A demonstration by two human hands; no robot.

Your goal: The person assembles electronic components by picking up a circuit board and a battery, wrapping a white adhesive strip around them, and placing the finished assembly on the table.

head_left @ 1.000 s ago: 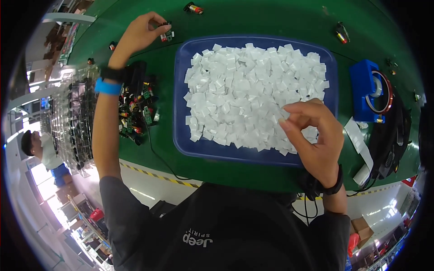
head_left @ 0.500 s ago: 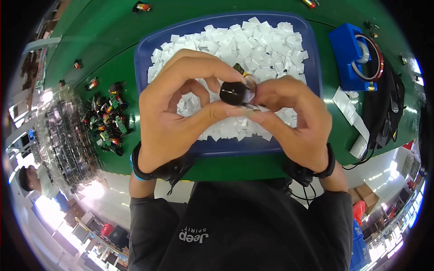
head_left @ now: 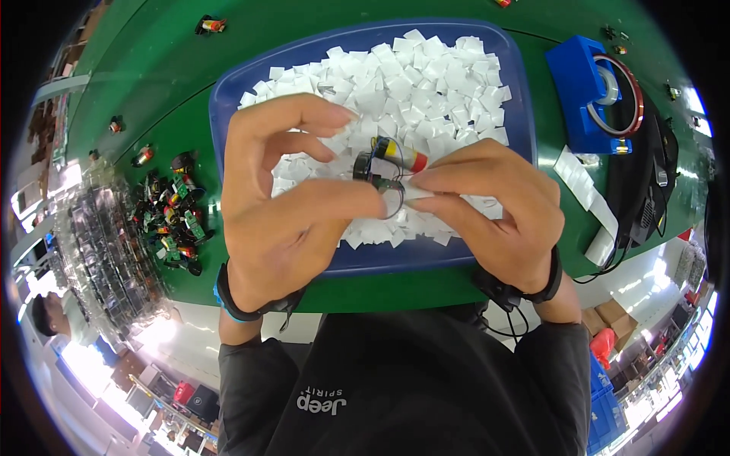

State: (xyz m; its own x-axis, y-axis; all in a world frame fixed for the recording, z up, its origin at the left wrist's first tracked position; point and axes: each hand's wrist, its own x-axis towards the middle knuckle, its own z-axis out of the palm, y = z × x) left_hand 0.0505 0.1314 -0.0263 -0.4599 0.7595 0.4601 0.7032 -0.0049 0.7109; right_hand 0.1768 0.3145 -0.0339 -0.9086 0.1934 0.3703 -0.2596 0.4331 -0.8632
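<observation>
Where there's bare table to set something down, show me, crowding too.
Bare green table lies left of the blue tray, between the parts heap and a far loose part; a narrow band runs between tray and shirt. Crowded: the heap and the right side: tape holder, white strip, black item.

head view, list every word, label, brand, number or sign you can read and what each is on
Dark shirt: pale printed lettering on the front, upside down in the picture; I don't copy printed words out.
Red, yellow and black cylinder: any marking is too small to read.
White squares: no text can be made out.
Blue tape dispenser: none readable.
</observation>
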